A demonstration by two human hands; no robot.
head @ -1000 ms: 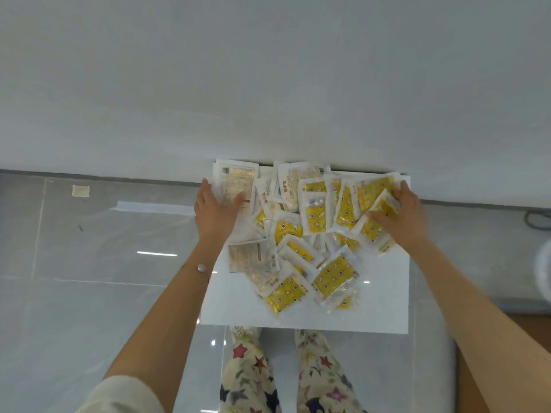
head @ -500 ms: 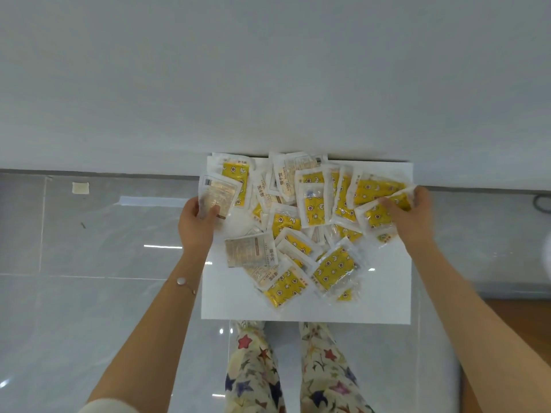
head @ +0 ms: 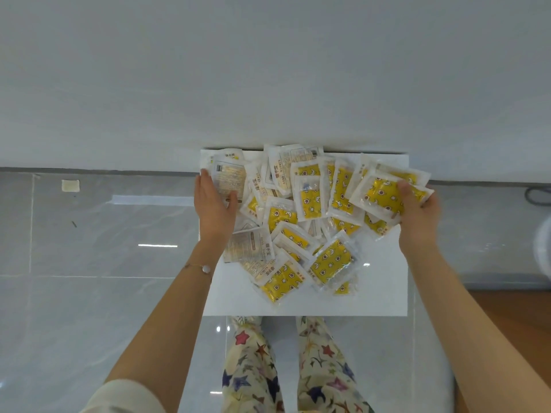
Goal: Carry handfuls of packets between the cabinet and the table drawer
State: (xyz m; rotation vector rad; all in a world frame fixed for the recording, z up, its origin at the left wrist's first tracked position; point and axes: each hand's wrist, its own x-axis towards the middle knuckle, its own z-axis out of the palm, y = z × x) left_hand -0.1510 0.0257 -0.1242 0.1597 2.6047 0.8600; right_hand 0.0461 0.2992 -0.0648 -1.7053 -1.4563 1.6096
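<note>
From the head camera, looking down, a small white table (head: 381,293) stands against a pale wall (head: 268,70), and a heap of flat plastic packets (head: 298,222) covers its far half.

The left hand (head: 213,207) is at the table's far left corner. It holds a pale packet (head: 229,180), printed side up, thumb on top near the packet's near edge and fingers along its left side. That packet's long axis runs away from the person toward the wall, tipped slightly left, and it lies over the top-left part of the heap. A thin bracelet (head: 202,268) sits on the left wrist.

The right hand (head: 417,207) is at the table's right edge. Its fingers curl over the right end of a yellow packet (head: 384,198) and grip it. This packet's long axis runs roughly left to right, its left end lower and nearer the person, its right end tipped up toward the wall. It rests on top of other packets at the heap's right side.

The remaining packets lie fanned and overlapping, most yellow side up, several pale side up; those nearest the person point diagonally.

Below the table's near edge are legs in star-patterned trousers (head: 298,368). Grey glossy floor tiles (head: 89,263) spread left of the table.
</note>
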